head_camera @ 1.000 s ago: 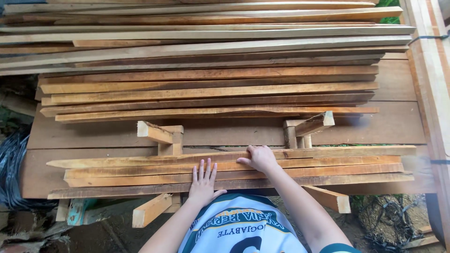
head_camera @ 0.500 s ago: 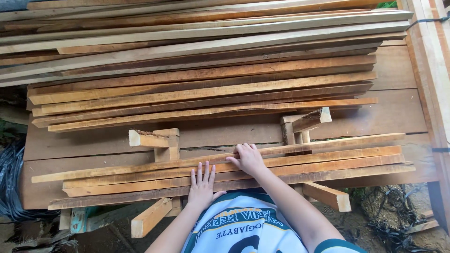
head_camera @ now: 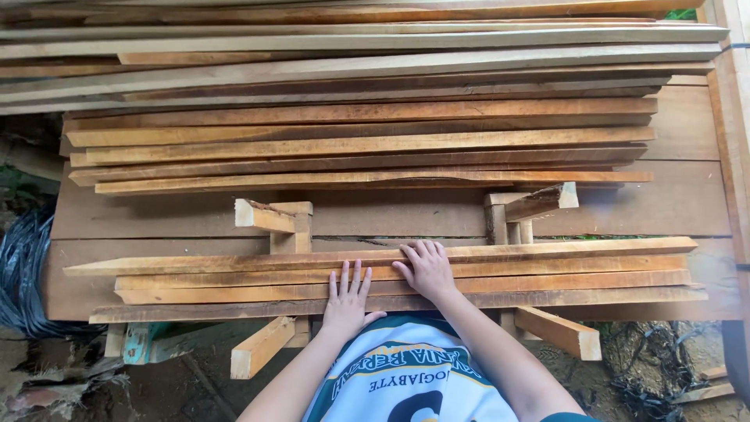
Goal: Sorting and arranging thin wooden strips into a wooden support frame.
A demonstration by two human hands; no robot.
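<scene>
**Both hands flat on the near stack of strips**

Your left hand (head_camera: 348, 301) lies open, fingers spread, palm down on the near stack of wooden strips (head_camera: 547, 273), holding nothing. Your right hand (head_camera: 426, 268) rests just beside it, a little further up the same stack, fingers together and loosely curled over the upper strip, pressing rather than gripping. Over the last second neither hand has shifted along the wood; only your view has drifted slightly, so the stack sits as it did. It lies across two small wooden supports (head_camera: 285, 223), on the wide boards (head_camera: 680, 203) of the bench. A second, longer pile of strips (head_camera: 359, 144) lies well apart, further from you, untouched. With nothing lifted, the strips seem merely steadied or aligned.
</scene>
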